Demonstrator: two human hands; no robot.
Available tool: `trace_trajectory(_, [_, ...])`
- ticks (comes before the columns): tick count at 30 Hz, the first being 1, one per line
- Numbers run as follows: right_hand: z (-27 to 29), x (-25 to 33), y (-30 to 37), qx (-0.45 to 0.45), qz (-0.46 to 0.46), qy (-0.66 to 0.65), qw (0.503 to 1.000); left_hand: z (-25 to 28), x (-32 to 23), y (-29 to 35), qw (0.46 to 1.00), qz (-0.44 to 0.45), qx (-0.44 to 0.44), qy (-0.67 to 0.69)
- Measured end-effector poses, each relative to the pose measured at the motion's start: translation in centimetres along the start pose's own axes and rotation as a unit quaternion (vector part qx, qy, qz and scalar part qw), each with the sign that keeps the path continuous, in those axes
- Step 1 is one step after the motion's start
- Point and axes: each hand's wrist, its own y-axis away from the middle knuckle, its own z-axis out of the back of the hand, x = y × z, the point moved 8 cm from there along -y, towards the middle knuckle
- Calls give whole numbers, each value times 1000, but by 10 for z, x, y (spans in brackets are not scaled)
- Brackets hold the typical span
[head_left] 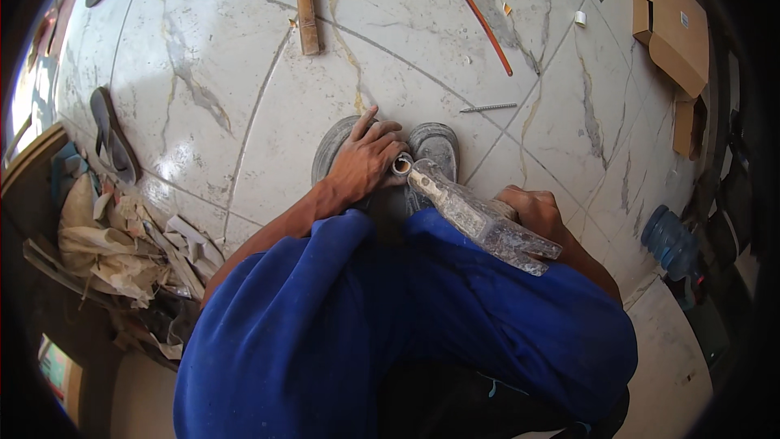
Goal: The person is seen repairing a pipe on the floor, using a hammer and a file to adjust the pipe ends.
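Observation:
My left hand (370, 154) reaches down between my shoes and is closed around a short, pale tube (402, 165). The tube's round open end faces up, brownish inside. One finger of that hand points away from it. To the right, a worn claw hammer (479, 219), its head caked with whitish grime, lies over my right thigh in the view. Its striking end is close to the tube's rim; whether they touch I cannot tell. My right hand (532, 211) is closed behind the hammer head, where the handle is hidden.
A drill bit (488, 107), a black-and-red rod (475, 16) and a wooden strip (306, 4) lie ahead on the tiles. Sandals (118, 136) and scrap (114, 236) are left; a cardboard box (681, 28) and blue bottle (671, 242) right.

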Motion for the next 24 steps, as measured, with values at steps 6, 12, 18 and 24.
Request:
trace_trajectory(6, [-22,-23,3,121,-80,157,977,-4,5,1,1000,11,11,23])
trace_trajectory(12, [1,-22,13,12,-2,15,1000,-10,6,6,999,6,10,33])
trace_trajectory(18, [-27,-48,0,123,-135,151,971,-8,12,3,998,19,14,54])
trace_trajectory(24, [-7,-27,16,45,-58,49,996,-8,7,1,998,13,25,56])
